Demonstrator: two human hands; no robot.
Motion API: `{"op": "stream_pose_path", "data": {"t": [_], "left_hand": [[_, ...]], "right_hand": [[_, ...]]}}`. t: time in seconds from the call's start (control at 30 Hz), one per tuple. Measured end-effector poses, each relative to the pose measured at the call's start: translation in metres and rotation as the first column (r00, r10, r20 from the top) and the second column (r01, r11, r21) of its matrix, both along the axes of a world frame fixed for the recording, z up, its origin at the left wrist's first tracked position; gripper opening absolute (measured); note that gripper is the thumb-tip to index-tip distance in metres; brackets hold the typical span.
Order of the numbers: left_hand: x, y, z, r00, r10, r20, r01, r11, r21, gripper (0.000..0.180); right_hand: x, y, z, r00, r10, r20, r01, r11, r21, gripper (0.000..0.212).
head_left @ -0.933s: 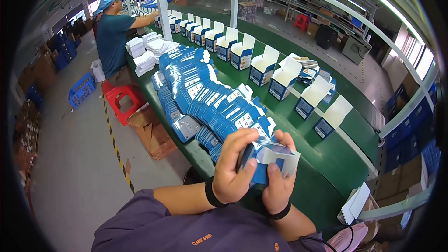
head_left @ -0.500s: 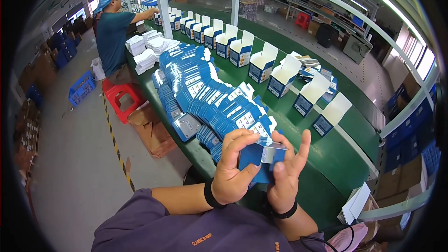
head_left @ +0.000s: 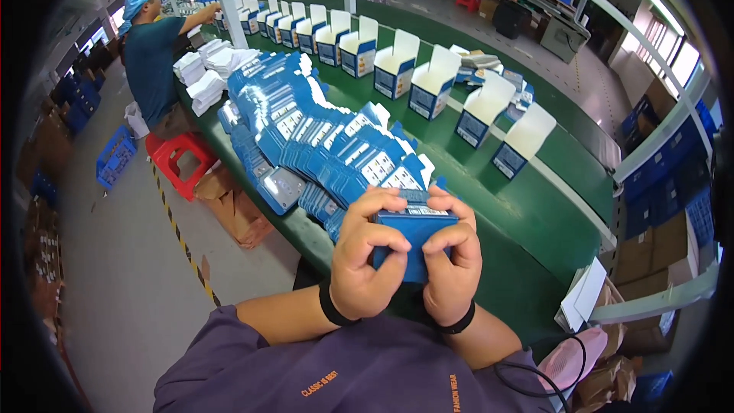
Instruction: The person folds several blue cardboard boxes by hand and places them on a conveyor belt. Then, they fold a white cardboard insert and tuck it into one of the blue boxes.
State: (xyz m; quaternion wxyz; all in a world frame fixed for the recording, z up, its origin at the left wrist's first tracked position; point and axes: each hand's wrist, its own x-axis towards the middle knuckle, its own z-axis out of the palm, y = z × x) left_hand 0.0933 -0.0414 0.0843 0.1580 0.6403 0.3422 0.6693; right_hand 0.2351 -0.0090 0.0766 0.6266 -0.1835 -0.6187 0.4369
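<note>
Head view: left hand (head_left: pixel 364 260) and right hand (head_left: pixel 453 269) both curled closed, thumbs and fingers gripping opposite sides of a blue cardboard box (head_left: pixel 413 258), held between them just short of the heaped flat blue cartons (head_left: pixel 329 141) on the green surface (head_left: pixel 508 260). Likely risks: uneven thumb pressure creasing a panel; knuckles drifting forward, toppling the nearest cartons.

1. The head view comes from the left of 2 side-by-side fisheye cameras worn by the person.
2. It faces down and forward, over the purple shirt (head_left: pixel 359 367).
3. The left hand (head_left: pixel 365 260) and right hand (head_left: pixel 453 268) are close, just below centre.
4. The green bench (head_left: pixel 527 256) recedes toward the upper left; straight edges bow near the dark, rounded border.
</note>
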Motion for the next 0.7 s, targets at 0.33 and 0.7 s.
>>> {"op": "stream_pose_path", "data": {"t": [0.33,0.7], "left_hand": [[0.001,0.000,0.011,0.993,0.049,-0.110,-0.054,0.998,-0.042,0.039],[-0.032,0.032,0.011,0.367,-0.081,0.927,0.863,0.401,-0.307,0.062]], "right_hand": [[0.007,0.002,0.016,0.992,0.047,-0.119,-0.070,0.979,-0.192,0.045],[0.070,0.028,0.042,0.735,0.055,0.676,-0.150,0.985,0.082,0.045]]}}
